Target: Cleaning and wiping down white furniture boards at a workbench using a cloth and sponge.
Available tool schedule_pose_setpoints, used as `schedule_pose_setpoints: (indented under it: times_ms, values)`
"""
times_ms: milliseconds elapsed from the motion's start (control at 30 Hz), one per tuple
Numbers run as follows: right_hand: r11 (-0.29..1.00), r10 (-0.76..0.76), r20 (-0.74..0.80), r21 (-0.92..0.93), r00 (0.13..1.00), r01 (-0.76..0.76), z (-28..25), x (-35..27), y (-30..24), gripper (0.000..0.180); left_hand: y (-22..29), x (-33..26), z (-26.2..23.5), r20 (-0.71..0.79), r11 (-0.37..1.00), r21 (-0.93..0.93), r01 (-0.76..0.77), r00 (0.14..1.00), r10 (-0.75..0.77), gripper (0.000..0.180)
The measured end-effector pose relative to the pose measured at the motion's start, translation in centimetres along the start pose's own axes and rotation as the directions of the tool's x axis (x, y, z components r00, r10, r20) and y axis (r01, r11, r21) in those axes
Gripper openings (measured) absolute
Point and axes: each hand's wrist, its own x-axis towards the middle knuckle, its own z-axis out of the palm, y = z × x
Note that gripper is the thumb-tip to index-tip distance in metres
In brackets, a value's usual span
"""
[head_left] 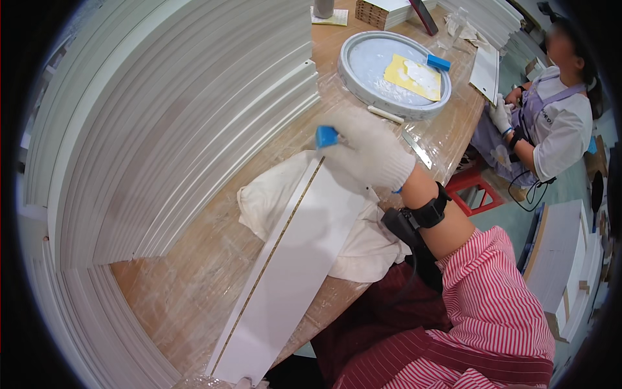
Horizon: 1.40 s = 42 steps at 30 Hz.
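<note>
My right hand (370, 152), in a white glove, is closed around a small blue block (327, 136) and presses it against the far end of a long white board (291, 272). The board stands on edge and runs from the block toward me, its thin brown edge facing up and left. It rests on a crumpled white cloth (259, 198) on the plastic-covered wooden table (194, 285). A black strap and device sit on my right wrist. Only a sliver of white glove, perhaps my left hand (245, 383), shows at the board's near end on the bottom rim.
A tall stack of white boards (162, 117) fills the left. Behind my hand sits a round grey tray (353, 78) holding a yellow cloth (414, 76) and another blue block (438, 62). A metal strip (416, 150) lies nearby. A seated person (557, 123) handles a white panel (484, 74).
</note>
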Motion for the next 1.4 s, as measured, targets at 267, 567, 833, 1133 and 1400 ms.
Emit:
schedule_pose_setpoints:
  times_ms: [267,567,833,1133,1400]
  values:
    - [0.995,-0.052,-0.119,0.075,0.992,0.061,0.8,-0.5,1.0,0.031,0.2,-0.1,-1.0,0.051,0.971,-0.224,0.08,0.996,-0.071,0.038]
    - [0.966,0.157,-0.079,0.219,0.984,-0.137,0.3,-0.4,0.7,0.034,-0.9,0.3,-2.4,-0.034,0.959,-0.282,0.02,0.999,-0.031,0.043]
    - [0.854,0.318,-0.041,0.446,0.947,-0.267,2.2,-1.0,3.0,0.035,-4.2,0.6,-4.4,-0.226,0.917,-0.372,-0.144,0.972,0.061,0.045]
    - [0.861,0.393,0.058,0.328,0.918,-0.389,0.3,-4.8,4.0,0.038,-0.3,-0.1,-3.1,-0.04,0.989,0.045,-0.138,0.989,0.14,0.03]
    - [0.833,0.417,0.037,0.384,0.908,-0.398,-0.7,-5.7,4.6,0.037,0.1,0.8,-2.2,-0.081,0.946,-0.319,-0.049,0.996,0.024,0.06]
